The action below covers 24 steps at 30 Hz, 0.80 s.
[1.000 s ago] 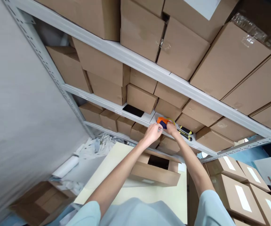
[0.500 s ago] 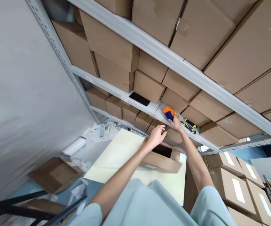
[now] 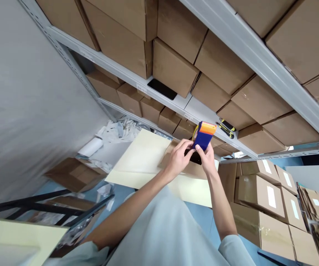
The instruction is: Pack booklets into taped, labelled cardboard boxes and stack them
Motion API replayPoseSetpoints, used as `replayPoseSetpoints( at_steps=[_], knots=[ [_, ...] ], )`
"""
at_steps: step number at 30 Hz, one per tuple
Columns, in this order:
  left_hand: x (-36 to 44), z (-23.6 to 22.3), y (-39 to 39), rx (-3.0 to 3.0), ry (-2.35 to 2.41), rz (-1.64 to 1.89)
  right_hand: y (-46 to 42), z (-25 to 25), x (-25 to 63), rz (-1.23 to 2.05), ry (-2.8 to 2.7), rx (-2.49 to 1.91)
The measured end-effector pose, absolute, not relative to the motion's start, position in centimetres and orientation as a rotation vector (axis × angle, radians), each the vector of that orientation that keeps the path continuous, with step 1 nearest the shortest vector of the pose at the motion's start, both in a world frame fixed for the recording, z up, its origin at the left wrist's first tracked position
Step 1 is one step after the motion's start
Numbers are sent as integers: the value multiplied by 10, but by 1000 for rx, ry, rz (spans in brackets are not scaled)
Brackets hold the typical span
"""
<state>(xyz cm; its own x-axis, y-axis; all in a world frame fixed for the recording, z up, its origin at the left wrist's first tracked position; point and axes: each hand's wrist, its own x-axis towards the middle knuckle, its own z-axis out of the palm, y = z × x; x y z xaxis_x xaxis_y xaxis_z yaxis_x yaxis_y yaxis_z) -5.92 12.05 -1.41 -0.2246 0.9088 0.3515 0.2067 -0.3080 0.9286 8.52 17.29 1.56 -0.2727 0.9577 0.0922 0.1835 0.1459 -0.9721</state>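
Observation:
My right hand (image 3: 208,158) grips a blue and orange tape dispenser (image 3: 203,137) from below, its thumb lying on the blue face. Behind the dispenser's left side shows a curved yellow edge. My left hand (image 3: 179,157) meets it at the lower left, fingertips bent together against its edge; what exactly they pinch is too small to make out. Both hands are above an open cardboard box (image 3: 188,170), whose dark inside shows between them. That box rests on a pale yellow board (image 3: 140,157).
On the shelf ahead (image 3: 199,107) lie a black phone-like slab (image 3: 162,89) and yellow-black utility knives (image 3: 226,129). Cartons (image 3: 176,66) fill the rack. Labelled boxes (image 3: 261,194) are stacked at the right. An open carton (image 3: 75,173) and a black metal frame (image 3: 37,203) are at the left.
My right hand has lifted the tape dispenser off the shelf and brought it nearer, over the box. My left hand has closed in to touch it. The view has shifted.

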Motion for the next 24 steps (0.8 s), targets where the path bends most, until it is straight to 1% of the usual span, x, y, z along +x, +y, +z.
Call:
replayPoseSetpoints(
  at_steps=[5, 8, 10, 14, 16, 19, 24],
  knots=[
    [-69, -18, 99, 1511, 1370, 1475, 159, 14, 86, 1336, -1634, -1148],
    [-85, -16, 91, 1540, 1368, 1434, 152, 7, 84, 1281, -1692, -1166],
    [-99, -8, 87, 1543, 1357, 1479, 147, 5, 84, 1202, -1768, -1169],
    [-132, 18, 80, 1512, 1330, 1683, 136, 10, 91, 1112, -1979, -1130],
    [-144, 31, 78, 1569, 1321, 1712, 134, 17, 97, 1009, -2115, -1089],
    [-155, 45, 76, 1710, 1293, 1693, 135, 29, 106, 727, -2338, -1006],
    [-159, 57, 72, 1829, 1287, 1663, 138, 47, 116, 389, -2556, -842]
  ],
)
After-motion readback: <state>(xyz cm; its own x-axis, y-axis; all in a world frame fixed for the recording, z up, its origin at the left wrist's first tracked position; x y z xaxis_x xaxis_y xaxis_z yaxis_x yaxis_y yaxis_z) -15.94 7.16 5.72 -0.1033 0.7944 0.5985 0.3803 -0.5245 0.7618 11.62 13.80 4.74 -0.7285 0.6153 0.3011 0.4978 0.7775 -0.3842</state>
